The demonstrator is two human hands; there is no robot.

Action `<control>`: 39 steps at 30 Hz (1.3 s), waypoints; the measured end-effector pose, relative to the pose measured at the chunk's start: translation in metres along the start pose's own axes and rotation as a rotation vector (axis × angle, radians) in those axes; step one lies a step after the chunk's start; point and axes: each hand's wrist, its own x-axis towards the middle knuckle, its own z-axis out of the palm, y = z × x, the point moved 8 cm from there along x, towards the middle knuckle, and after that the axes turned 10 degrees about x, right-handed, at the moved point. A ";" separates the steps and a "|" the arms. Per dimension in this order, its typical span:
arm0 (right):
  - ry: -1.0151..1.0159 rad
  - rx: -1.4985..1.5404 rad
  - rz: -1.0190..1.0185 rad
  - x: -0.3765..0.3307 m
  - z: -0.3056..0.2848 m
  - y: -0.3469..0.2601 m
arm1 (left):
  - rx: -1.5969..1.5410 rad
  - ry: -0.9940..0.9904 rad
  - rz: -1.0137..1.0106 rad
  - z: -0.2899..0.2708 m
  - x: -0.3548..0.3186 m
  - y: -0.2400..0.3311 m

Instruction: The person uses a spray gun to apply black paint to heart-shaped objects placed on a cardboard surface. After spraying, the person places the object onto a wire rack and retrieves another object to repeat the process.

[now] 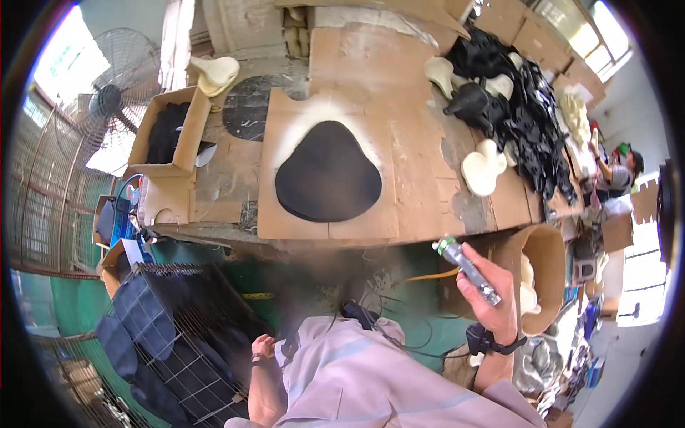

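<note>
My right hand (pixel 494 289) is wrapped round a silver spray gun (pixel 467 271) with a green ring near its tip. It holds the gun off the front edge of the table, pointing up and left. A black rounded-triangular saddle cover piece (pixel 328 172) lies flat on a cardboard sheet (pixel 285 228), and pale overspray surrounds its upper edge. My left hand (pixel 263 347) hangs low beside my pale apron, its fingers curled with nothing visible in them.
Cream saddle shells (pixel 484 168) and a heap of black covers (pixel 531 121) lie on the right. An open carton (pixel 196 132) stands at the left. Below are a wire basket (pixel 193 349) of dark pieces, a yellow hose (pixel 432 275) and a round carton (pixel 546 250). Another person (pixel 621 171) is far right.
</note>
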 end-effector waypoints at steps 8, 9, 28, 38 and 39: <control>0.059 0.088 -0.041 0.001 0.006 -0.008 | 0.503 -0.029 0.207 -0.005 0.043 0.010; 0.001 0.094 -0.015 0.003 0.012 -0.010 | 0.480 -0.026 0.197 -0.006 0.041 0.015; 0.095 0.348 -0.106 0.051 0.007 0.047 | 0.526 -0.332 0.760 0.160 -0.100 0.308; 0.155 0.335 -0.167 0.076 0.007 0.063 | 0.697 -0.894 0.929 0.319 -0.302 0.331; 0.162 0.370 -0.152 0.075 0.004 0.066 | 0.773 -0.921 0.914 0.327 -0.307 0.328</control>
